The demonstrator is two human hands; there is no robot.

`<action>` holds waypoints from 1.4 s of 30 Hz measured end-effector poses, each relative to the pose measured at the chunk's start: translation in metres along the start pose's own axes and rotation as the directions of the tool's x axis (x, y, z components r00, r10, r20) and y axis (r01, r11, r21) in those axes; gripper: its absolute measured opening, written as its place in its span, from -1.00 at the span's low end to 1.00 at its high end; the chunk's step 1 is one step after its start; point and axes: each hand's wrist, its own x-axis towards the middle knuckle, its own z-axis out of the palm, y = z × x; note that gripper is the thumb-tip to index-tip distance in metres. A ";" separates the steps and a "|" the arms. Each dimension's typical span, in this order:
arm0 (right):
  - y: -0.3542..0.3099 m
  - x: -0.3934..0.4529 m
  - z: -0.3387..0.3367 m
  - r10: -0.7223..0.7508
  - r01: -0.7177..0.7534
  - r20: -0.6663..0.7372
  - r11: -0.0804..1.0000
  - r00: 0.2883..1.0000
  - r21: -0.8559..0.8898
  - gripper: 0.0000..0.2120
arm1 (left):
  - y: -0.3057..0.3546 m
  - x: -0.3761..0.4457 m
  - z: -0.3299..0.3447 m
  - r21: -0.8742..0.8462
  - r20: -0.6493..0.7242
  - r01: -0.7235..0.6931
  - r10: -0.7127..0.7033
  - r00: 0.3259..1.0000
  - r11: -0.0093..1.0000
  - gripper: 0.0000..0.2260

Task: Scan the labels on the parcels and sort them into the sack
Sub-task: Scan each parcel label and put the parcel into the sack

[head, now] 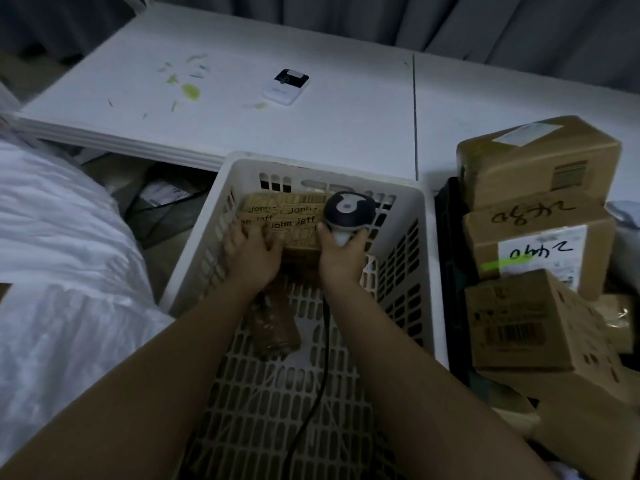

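A brown cardboard parcel (294, 220) covered with several "John Jeff" labels lies inside a white slotted plastic basket (401, 216). My left hand (252, 252) grips the parcel's near left corner. My right hand (341, 258) holds a dark handheld scanner (348, 209) by its white handle, its head just right of the parcel's labels. The scanner's black cable (322, 375) trails down the basket floor. A crumpled brown packet (273, 327) lies in the basket under my left forearm. The white sack (59, 244) bulges at the left.
Several cardboard boxes (540, 237) are stacked at the right, two marked with handwritten numbers. A small white label printer (285, 86) sits on the white table (311, 126) beyond the basket, near green smears. Dark items lie on the floor between sack and basket.
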 end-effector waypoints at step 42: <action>-0.233 -0.385 -0.072 -0.453 0.428 0.323 0.891 0.831 0.149 -0.41 | 0.036 -0.330 -0.408 -0.470 -0.279 -0.283 0.163 0.946 0.836 -0.20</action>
